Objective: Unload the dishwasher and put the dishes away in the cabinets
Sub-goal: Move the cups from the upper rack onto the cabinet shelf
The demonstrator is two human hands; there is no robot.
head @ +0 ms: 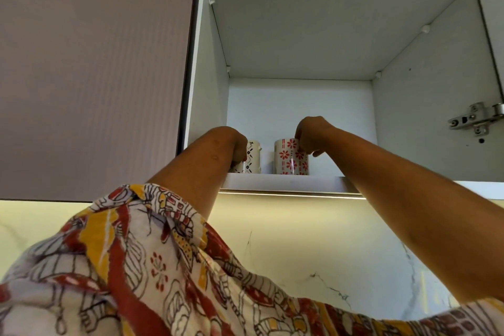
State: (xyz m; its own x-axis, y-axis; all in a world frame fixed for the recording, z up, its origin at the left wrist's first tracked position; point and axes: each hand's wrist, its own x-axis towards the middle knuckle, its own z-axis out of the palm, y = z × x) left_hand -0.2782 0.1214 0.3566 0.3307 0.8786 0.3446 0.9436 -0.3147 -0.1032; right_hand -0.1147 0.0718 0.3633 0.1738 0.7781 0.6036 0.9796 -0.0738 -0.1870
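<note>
Parking both mugs on the bottom cabinet shelf (286,181), you've got your left hand (238,144) curled on the black-patterned mug (253,157) at its 9 o'clock side, and your right hand (309,135) pinching the red-flowered mug (289,157) at 3 o'clock. Looks like glazed ceramic: stiff, slick, chippable, lightish. I'd let go gently.

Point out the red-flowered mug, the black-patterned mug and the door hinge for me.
red-flowered mug (287,158): head view, front wall
black-patterned mug (253,161): head view, exposed right side
door hinge (473,118): head view, metal arm
</note>
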